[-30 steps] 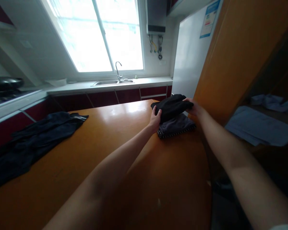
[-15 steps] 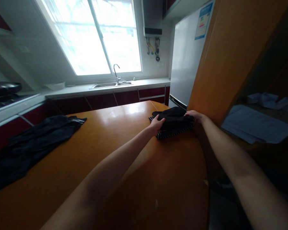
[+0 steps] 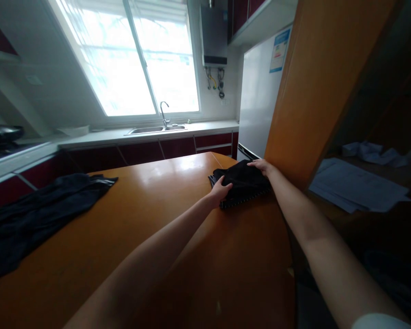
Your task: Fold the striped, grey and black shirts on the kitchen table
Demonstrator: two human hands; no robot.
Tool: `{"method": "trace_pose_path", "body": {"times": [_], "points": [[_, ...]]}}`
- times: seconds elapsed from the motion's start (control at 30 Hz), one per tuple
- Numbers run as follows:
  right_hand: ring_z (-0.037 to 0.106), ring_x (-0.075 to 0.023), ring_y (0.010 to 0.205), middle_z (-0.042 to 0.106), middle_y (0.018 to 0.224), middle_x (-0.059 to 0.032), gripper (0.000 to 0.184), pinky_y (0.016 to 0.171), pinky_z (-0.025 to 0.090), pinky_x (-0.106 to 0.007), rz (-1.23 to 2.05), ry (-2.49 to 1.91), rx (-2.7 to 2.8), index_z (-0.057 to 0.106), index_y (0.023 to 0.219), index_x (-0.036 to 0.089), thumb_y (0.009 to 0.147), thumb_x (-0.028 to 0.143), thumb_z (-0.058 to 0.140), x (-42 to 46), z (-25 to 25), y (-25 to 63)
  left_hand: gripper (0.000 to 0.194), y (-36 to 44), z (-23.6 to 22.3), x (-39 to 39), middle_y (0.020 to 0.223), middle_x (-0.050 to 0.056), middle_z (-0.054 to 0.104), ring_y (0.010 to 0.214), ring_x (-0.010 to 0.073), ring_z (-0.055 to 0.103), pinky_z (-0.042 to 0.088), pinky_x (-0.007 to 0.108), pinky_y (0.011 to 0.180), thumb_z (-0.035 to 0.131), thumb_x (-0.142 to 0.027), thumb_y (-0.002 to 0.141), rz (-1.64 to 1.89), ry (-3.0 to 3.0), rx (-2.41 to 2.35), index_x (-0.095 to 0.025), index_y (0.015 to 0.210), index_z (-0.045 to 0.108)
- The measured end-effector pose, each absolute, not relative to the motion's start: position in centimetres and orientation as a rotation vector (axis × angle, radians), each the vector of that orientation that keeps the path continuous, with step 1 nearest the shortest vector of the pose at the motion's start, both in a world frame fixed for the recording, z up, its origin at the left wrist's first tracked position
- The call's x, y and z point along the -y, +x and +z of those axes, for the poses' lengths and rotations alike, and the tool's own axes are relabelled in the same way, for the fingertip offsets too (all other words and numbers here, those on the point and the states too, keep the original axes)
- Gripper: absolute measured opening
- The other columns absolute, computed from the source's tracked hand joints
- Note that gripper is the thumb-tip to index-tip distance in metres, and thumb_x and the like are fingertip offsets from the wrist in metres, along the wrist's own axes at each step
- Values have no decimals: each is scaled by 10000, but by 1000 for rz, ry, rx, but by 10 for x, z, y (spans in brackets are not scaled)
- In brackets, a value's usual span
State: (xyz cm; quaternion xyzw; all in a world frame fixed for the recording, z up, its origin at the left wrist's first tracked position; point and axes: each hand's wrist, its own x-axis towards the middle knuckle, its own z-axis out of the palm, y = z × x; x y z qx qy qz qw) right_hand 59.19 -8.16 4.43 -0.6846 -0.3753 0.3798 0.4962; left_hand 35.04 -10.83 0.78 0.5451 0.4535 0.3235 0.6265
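Note:
A folded black garment (image 3: pixel 243 183) lies in a small stack near the far right edge of the wooden table (image 3: pixel 164 237). White dotted trim shows along the stack's near edge, and striped trim at its left corner. My left hand (image 3: pixel 219 193) grips the left side of the cloth, thumb on top and the other fingers partly hidden. At the far right corner, my right hand (image 3: pixel 261 166) has its fingers closed on the upper layer. Both arms reach forward over the table.
Dark trousers (image 3: pixel 48 208) with white stripes lie on the table's left side. An orange wooden panel (image 3: pixel 304 91) rises close to my right arm, with papers (image 3: pixel 356 185) on a shelf beyond it. A fridge (image 3: pixel 260 91) and sink counter (image 3: pixel 154 130) stand behind.
My right hand has moved from the garment's right side onto its far upper corner, and the top layer lies flatter. My left hand keeps its hold. The view has tilted up slightly.

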Motion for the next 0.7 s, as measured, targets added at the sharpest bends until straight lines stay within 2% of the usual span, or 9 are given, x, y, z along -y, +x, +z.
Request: {"method": "trace_pose_path", "body": {"times": [0.1, 0.23, 0.33, 0.47, 0.53, 0.7], "points": [[671, -110, 634, 739, 827, 6, 493, 678, 575, -225, 860, -1577, 926, 603, 1255, 180, 783, 111, 727, 73, 42, 592, 828, 350, 2, 109, 1348, 138, 611, 947, 261, 687, 590, 345, 710, 769, -298, 842, 749, 1272, -1035, -300, 1556, 350], [652, -103, 598, 734, 848, 15, 599, 649, 565, -219, 814, -1604, 893, 568, 1326, 189, 760, 63, 718, 67, 29, 599, 851, 348, 0, 106, 1333, 126, 625, 952, 254, 690, 579, 331, 721, 803, -336, 813, 736, 1277, -1045, -327, 1546, 370], [679, -142, 681, 731, 917, -44, 546, 675, 570, -246, 812, -1672, 851, 583, 1295, 137, 776, 83, 743, 66, 18, 604, 808, 343, 4, 95, 1239, 114, 676, 947, 254, 691, 573, 315, 708, 809, -329, 800, 714, 1264, -1066, -319, 1513, 430], [659, -222, 1012, 639, 1225, -101, 375, 859, 571, -407, 796, -1731, 848, 591, 1275, 163, 944, 325, 658, 62, 12, 605, 687, 341, 11, 71, 1133, 109, 710, 938, 255, 692, 567, 311, 719, 761, -305, 832, 754, 1248, -1124, -271, 1466, 498], [632, -242, 1078, 601, 1288, -100, 374, 892, 557, -460, 768, -1764, 857, 586, 1283, 177, 969, 378, 621, 59, 13, 604, 703, 343, 10, 62, 1179, 127, 696, 968, 258, 689, 563, 315, 748, 738, -240, 835, 814, 1246, -1142, -227, 1485, 471], [634, -241, 1074, 603, 1286, -101, 382, 892, 558, -456, 669, -1849, 915, 583, 1291, 178, 965, 372, 628, 55, 14, 603, 789, 347, -6, 57, 1348, 126, 621, 1156, 243, 635, 515, 290, 938, 738, -42, 733, 977, 1286, -1077, -178, 1468, 486]]}}
